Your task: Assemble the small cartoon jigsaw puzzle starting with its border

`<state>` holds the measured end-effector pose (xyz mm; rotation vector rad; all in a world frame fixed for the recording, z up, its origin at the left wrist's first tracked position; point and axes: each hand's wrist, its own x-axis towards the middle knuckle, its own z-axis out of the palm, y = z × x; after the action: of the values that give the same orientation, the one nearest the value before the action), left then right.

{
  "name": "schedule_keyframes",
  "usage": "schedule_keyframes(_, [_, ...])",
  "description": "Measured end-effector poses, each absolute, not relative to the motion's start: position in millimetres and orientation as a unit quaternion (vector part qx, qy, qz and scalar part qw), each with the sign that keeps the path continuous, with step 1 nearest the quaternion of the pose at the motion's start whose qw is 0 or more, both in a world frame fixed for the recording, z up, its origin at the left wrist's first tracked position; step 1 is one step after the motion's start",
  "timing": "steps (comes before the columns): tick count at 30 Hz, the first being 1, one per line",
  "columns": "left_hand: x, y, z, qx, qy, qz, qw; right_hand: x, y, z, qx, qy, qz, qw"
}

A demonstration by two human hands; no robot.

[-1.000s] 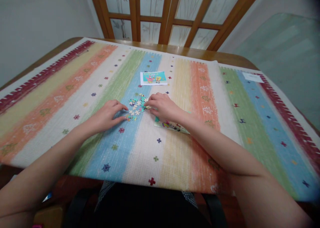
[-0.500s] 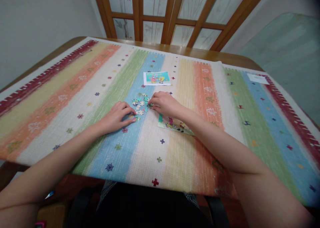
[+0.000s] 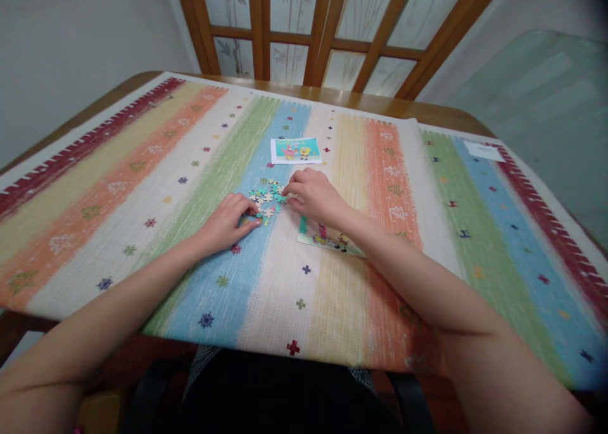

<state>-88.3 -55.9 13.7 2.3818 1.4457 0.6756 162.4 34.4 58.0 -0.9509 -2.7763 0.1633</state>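
Note:
A small pile of jigsaw puzzle pieces [image 3: 268,197], some teal and some pale, lies on the blue stripe of the tablecloth. At the pile's lower left, my left hand [image 3: 228,223] has its thumb and fingertips drawn together over a puzzle piece. My right hand [image 3: 312,194] reaches the pile's right edge, with curled fingers pinching a piece that is mostly hidden. Under my right wrist and forearm lies a puzzle board [image 3: 327,239] with cartoon figures, partly covered. Behind the pile rests a cartoon picture card [image 3: 298,150].
A striped tablecloth [image 3: 280,282] covers the wooden table. Near the far right corner lies a white slip of paper [image 3: 484,151]. Beyond the table's back edge stand wood-framed glass doors [image 3: 289,38], and a pale green panel [image 3: 541,117] leans at the right.
The view has shifted slightly. My left fingertips have closed in a little at the pile's edge, and a few pieces there sit differently. My right hand stays at the right edge.

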Motion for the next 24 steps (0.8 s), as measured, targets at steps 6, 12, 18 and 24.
schedule_keyframes(6, [-100.9, -59.5, 20.1, 0.807, 0.515, 0.241, 0.158, 142.3, 4.8, 52.7, -0.257, -0.956, 0.115, 0.081])
schedule_keyframes(12, [-105.6, -63.6, 24.2, 0.792, 0.551, 0.226, 0.135, 131.7, 11.0, 48.4, -0.272, -0.950, 0.145, 0.052])
schedule_keyframes(18, [-88.8, -68.7, 24.2, 0.820, 0.523, 0.205, 0.107, 121.7, 25.9, 52.0, -0.251, -0.942, 0.222, 0.033])
schedule_keyframes(24, [-70.1, -56.9, 34.8, 0.818, 0.495, 0.228, 0.184, 130.4, 34.5, 77.7, -0.245, -0.896, 0.369, 0.024])
